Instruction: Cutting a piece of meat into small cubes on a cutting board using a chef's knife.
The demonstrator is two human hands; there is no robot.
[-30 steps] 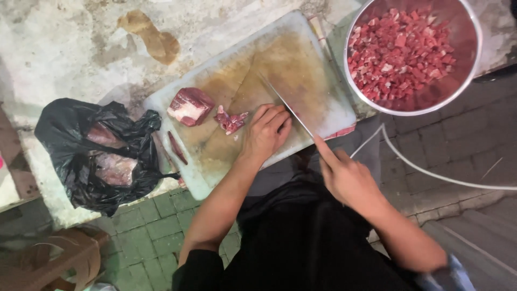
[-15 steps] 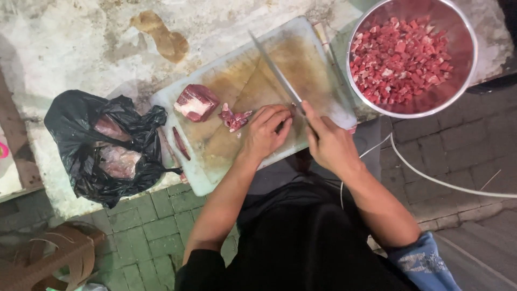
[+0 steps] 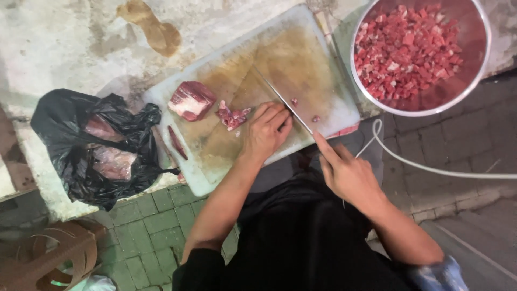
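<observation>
**Knife swung back across the board, meat pieces left lying**

Rough, stained concrete serves as the table (image 3: pixel 70 48) in the head view, with green and grey paving below it. On it lies a white cutting board (image 3: pixel 301 64), browned in the middle by use.

Half a second ago the right hand sat close against the left at the board's near edge, with the blade pointing up the board. Now the right hand (image 3: pixel 350 175) has drawn back off the near edge, closed around the handle with the forefinger stretched along it, and the knife (image 3: pixel 280 99) lies slantwise across the board, its tip toward the middle. The left hand (image 3: pixel 266 132) lies palm down on the board, fingers curled beside the blade, gripping nothing that can be seen.

Just left of those fingers sits a small heap of cut meat (image 3: pixel 231 116), apart from the blade; two tiny scraps lie on its other side. A larger meat chunk (image 3: pixel 191 99) is farther left, uncut. So the blade appears to have been repositioned between cuts.

A steel bowl (image 3: pixel 474 81) of diced meat stands beyond the board's far corner. A black plastic bag (image 3: pixel 64 118) holding more meat lies open at the left.
</observation>
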